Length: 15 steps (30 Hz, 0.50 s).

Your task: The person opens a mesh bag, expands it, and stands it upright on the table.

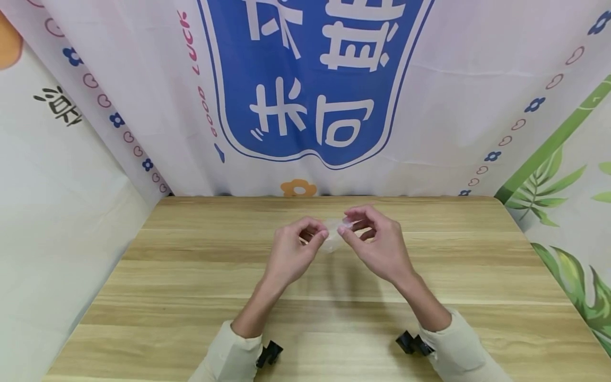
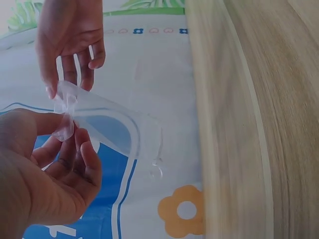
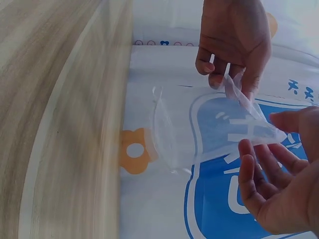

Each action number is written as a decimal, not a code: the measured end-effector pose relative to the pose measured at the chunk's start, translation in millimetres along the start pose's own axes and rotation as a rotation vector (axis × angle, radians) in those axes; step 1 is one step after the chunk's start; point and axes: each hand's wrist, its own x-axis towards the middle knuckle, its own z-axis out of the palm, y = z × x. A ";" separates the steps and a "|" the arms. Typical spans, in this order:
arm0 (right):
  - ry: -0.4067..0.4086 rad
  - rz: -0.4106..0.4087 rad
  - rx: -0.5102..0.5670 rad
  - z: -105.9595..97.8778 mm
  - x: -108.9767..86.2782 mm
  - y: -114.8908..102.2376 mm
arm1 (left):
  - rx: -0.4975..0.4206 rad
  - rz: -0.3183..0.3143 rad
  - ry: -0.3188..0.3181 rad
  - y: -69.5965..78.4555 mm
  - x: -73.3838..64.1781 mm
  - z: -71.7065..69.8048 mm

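In the head view, your clear, thin plastic bag (image 1: 332,244) shows too faintly for its outline to be traced, its gripped edges partly hidden by your bare left hand (image 1: 292,250) and bare right hand (image 1: 383,248); the lower border cuts off your cream cloth sleeves (image 1: 229,354) and the pale wood-grain desk (image 1: 191,297). Both wrist views crop each hand.
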 end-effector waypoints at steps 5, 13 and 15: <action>-0.029 -0.027 -0.037 0.1 -0.4 -1.5 | 0.062 0.051 0.018 -2.7 0.6 1.0; 0.052 -0.048 -0.056 4.5 -2.9 -1.5 | 0.119 0.076 0.049 -5.1 0.4 3.0; 0.075 -0.054 -0.049 5.7 -3.1 -1.7 | 0.122 0.078 0.058 -5.2 0.3 3.3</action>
